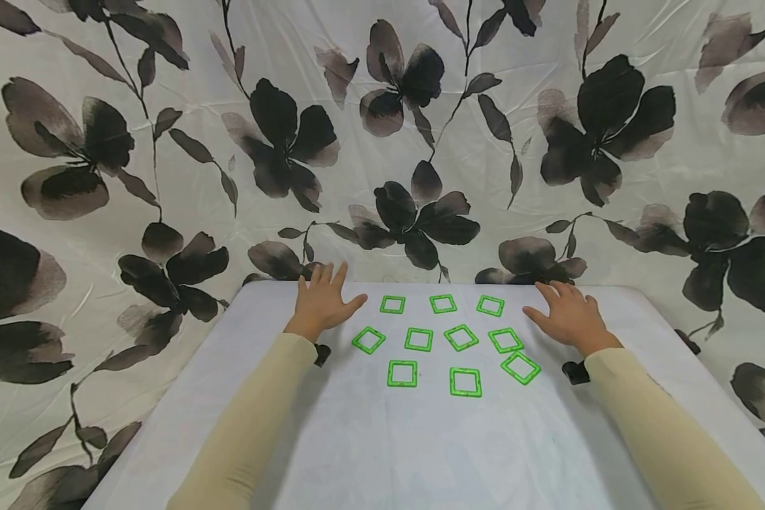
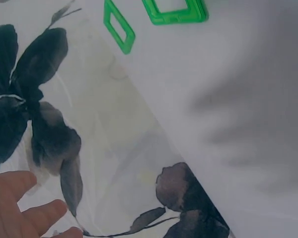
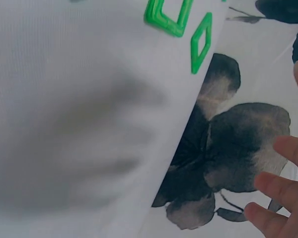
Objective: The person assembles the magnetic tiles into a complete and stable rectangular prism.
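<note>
Watching remotely, I find the left hand [image 1: 321, 301] and right hand [image 1: 570, 316] spread, grasping nothing; ten green frames [image 1: 402, 384] lie loose between them, none picked up, all seemingly left to handle.

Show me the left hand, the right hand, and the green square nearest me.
Left hand [image 1: 321, 306], head view: back of hand.
Right hand [image 1: 569, 317], head view: back of hand.
Nearest green square [image 1: 466, 394], head view: its near edge.

The right hand [image 3: 284, 190] extends, fingers apart, before floral fabric [image 3: 248, 144]; green frames [image 3: 164, 24] lie on the white table [image 3: 49, 64].
</note>
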A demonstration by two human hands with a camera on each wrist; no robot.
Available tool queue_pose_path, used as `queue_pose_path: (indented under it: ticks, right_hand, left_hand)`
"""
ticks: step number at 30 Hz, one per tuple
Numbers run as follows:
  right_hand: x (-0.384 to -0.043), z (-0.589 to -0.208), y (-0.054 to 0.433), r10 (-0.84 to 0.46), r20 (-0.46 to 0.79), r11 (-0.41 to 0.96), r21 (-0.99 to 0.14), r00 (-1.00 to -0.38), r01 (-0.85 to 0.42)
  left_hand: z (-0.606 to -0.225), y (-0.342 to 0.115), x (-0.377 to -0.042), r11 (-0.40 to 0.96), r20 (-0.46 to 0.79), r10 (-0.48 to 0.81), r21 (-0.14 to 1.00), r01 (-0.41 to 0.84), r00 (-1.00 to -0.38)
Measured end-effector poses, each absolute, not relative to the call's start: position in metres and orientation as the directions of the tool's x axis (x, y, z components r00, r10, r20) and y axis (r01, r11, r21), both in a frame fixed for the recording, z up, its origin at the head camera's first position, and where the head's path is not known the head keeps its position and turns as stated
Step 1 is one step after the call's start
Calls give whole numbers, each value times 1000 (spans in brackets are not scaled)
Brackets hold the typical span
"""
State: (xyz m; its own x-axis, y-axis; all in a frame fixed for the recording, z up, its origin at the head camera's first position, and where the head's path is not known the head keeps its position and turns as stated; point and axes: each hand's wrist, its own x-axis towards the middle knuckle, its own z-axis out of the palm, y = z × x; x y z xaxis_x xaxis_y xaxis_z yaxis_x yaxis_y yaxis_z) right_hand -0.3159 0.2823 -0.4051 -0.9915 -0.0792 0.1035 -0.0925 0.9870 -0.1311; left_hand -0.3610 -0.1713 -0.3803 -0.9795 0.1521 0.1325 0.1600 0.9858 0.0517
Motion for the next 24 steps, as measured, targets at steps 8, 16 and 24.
queue_pose_path:
  ticks: [8,16,24]
  right_hand:
    - [-309,-408,275,-132,122,983,-115,-984,-146]
    - [-298,-408,266,-178,145,971,-133,-973,-198]
    - [-293,-414,258,-228,134,960,-134,-964,-246]
  left_hand:
    - [-383,-165,-353,977,117,177,100,189,-977]
    - [-389,-162,-345,974,128,184,112,198,-975]
    - [-393,-159,-336,965,126,214,130,230,-969]
